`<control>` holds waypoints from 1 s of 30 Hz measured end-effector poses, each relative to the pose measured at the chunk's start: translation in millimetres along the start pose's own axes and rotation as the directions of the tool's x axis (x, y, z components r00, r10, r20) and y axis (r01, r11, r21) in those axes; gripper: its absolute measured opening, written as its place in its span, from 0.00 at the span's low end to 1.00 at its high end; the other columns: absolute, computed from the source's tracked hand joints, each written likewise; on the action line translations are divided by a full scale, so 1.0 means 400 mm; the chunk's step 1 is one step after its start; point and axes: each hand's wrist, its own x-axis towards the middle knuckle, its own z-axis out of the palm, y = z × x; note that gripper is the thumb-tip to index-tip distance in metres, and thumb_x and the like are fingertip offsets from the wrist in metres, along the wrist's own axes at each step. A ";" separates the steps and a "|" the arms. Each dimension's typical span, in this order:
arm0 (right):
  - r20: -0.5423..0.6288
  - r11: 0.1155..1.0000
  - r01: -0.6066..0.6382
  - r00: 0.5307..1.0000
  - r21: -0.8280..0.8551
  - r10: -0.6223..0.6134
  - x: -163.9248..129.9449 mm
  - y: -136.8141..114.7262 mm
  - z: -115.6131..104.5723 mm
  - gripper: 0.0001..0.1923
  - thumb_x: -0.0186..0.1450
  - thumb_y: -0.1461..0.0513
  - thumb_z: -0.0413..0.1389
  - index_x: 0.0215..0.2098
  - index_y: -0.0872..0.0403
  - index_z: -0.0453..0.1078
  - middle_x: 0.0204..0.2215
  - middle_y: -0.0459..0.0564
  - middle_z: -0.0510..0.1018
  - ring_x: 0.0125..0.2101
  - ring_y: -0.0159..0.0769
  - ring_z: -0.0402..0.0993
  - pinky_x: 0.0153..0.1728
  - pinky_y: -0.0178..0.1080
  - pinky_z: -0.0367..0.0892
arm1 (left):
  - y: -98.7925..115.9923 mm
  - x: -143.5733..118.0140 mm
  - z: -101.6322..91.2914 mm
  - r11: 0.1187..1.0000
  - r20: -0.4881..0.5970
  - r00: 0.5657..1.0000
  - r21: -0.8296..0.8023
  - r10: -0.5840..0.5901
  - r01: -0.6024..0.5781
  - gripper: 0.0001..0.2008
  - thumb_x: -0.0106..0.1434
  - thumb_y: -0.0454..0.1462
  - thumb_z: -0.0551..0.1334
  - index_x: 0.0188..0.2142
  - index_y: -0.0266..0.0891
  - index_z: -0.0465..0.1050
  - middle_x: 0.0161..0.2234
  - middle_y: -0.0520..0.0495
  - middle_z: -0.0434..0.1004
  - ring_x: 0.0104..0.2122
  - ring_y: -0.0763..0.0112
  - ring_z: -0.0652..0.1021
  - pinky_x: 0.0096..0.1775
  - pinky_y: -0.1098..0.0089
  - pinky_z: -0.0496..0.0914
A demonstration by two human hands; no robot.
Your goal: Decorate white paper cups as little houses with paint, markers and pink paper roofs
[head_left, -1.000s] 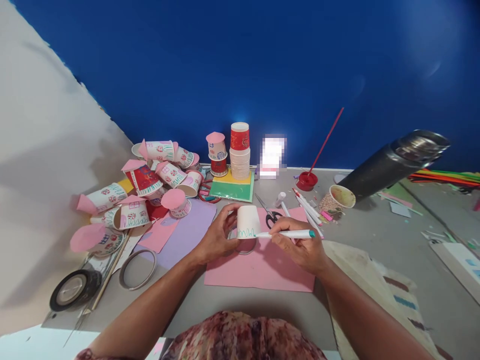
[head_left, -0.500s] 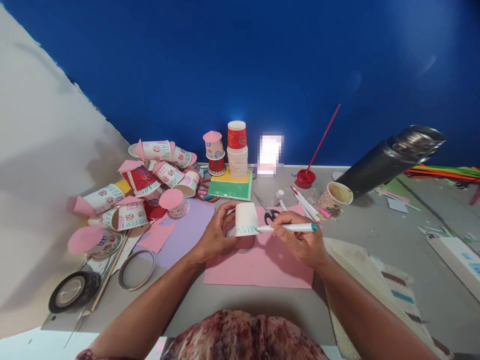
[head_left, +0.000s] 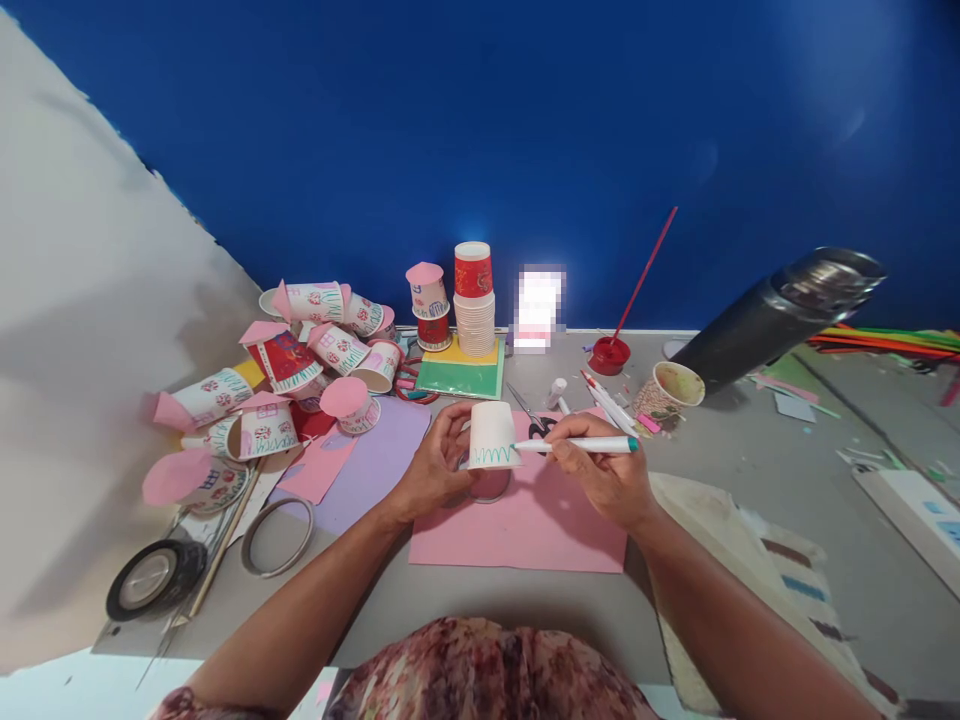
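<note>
Upside down in my left hand (head_left: 439,465) is a white paper cup (head_left: 491,428), its rim at the bottom. A green zigzag line runs around the cup just above the rim. My right hand (head_left: 604,475) is closed around a white marker (head_left: 592,445) with a green end, and the marker's tip touches the cup's right side by the zigzag. Below the cup, a ring (head_left: 489,487) lies on a pink paper sheet (head_left: 517,535). Black-handled scissors (head_left: 538,425) lie behind the cup, partly covered by my right hand.
Decorated cups with pink paper tops (head_left: 270,425) are heaped at left, near black tape (head_left: 154,580) and a grey ring (head_left: 277,537). Stacked cups (head_left: 475,300) stand behind on a green packet (head_left: 461,375). At right are a dark flask (head_left: 765,320), a patterned cup (head_left: 670,390) and a cloth (head_left: 697,520).
The marker tip has moved slightly up along the cup's right side, and the cup sits more upright. The green zigzag now looks turned toward the right.
</note>
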 end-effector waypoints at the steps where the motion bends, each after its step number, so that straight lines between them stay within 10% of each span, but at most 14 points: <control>1: 0.009 1.000 -0.007 1.000 0.016 0.007 0.000 0.001 0.000 0.15 0.72 0.52 0.58 0.33 0.52 0.76 0.26 0.47 0.78 0.24 0.33 0.72 0.25 0.36 0.67 | -0.004 0.001 -0.001 1.000 0.001 1.000 -0.004 0.001 -0.001 0.39 0.49 0.39 0.79 0.56 0.48 0.63 0.65 0.38 0.67 0.62 0.50 0.73 0.60 0.53 0.70; 9: -0.062 0.997 -0.021 0.998 0.079 0.026 -0.007 0.018 0.006 0.14 0.73 0.52 0.58 0.54 0.47 0.74 0.42 0.51 0.84 0.26 0.33 0.73 0.28 0.38 0.71 | 0.014 -0.008 0.012 0.995 0.020 0.997 -0.072 -0.071 0.072 0.43 0.46 0.37 0.81 0.57 0.47 0.62 0.59 0.39 0.74 0.56 0.52 0.78 0.52 0.57 0.75; 14: 0.104 0.997 -0.040 0.993 -0.069 0.047 0.003 0.013 0.014 0.39 0.57 0.46 0.72 0.63 0.46 0.69 0.56 0.55 0.79 0.36 0.39 0.77 0.36 0.40 0.76 | 0.018 -0.024 0.024 0.984 0.098 0.988 -0.123 -0.119 0.130 0.44 0.46 0.35 0.81 0.58 0.49 0.61 0.55 0.42 0.76 0.52 0.55 0.80 0.45 0.62 0.78; 30: 0.283 0.930 0.112 0.959 -0.351 -0.008 0.007 0.014 0.013 0.42 0.59 0.45 0.69 0.67 0.48 0.65 0.50 0.57 0.81 0.42 0.48 0.78 0.38 0.44 0.74 | 0.047 -0.016 -0.004 0.999 0.213 0.977 0.035 -0.018 0.011 0.44 0.49 0.35 0.80 0.64 0.49 0.70 0.68 0.39 0.66 0.68 0.44 0.66 0.67 0.50 0.63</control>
